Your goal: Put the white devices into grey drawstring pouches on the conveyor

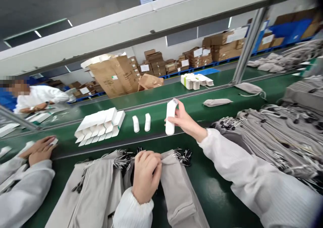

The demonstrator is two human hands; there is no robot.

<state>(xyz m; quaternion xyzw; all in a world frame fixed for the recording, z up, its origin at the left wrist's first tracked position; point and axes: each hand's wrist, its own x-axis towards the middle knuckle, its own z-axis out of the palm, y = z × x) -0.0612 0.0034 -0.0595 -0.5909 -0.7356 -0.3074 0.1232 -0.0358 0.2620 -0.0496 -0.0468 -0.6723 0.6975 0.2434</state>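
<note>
My right hand [183,118] is raised above the green conveyor belt [157,115], shut on a white plastic handheld device [170,117] that stands upright in its fingers. Two similar white devices [135,124] [147,122] stand on the belt to its left. My left hand [146,177] is shut on the top of a grey fabric drawstring pouch [176,191], which lies on the green bench with black-tipped cords. Another grey pouch [98,191] lies beside it. Next to the devices sits a stack of open white cartons [99,127].
A co-worker's hands [39,150] rest on the belt's near left. Large piles of grey pouches [267,140] lie to the right, and single pouches lie on the belt. Across the belt are another person in white, a metal post, and stacked cardboard boxes.
</note>
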